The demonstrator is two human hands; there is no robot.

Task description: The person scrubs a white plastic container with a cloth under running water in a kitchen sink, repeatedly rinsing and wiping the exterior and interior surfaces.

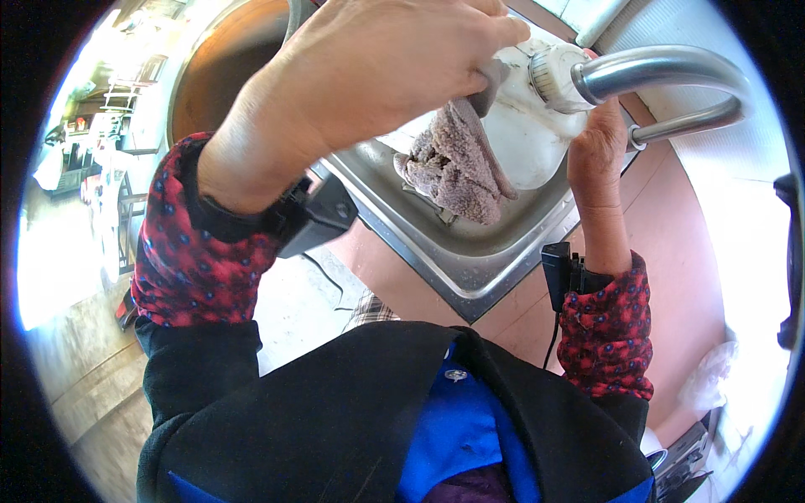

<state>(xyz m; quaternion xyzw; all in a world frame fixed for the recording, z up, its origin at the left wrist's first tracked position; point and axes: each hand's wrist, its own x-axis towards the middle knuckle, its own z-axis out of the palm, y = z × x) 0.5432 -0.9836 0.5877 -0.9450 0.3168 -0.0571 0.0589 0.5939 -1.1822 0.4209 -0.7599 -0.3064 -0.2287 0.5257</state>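
Note:
My left hand (pixel 383 69) reaches across the top of the sink, its fingers closed on a damp grey-brown terry cloth (pixel 456 166) that hangs below them. Behind the cloth, a white plastic container (pixel 525 138) with dark smudges leans in the stainless steel sink (pixel 468 276). My right hand (pixel 597 141) grips the container's right side, its fingers mostly hidden behind it. A curved metal faucet spout (pixel 673 66) ends at a white ribbed fitting or cap (pixel 553 75); which of the two cannot be told.
A large round brown vessel (pixel 214 75) stands left of the sink. Pink tiled countertop (pixel 666 207) surrounds the basin. A clear plastic bag (pixel 710 377) lies at the lower right. A dark cable (pixel 324 273) hangs near the sink's left edge. Shelves and household items blur at the far left.

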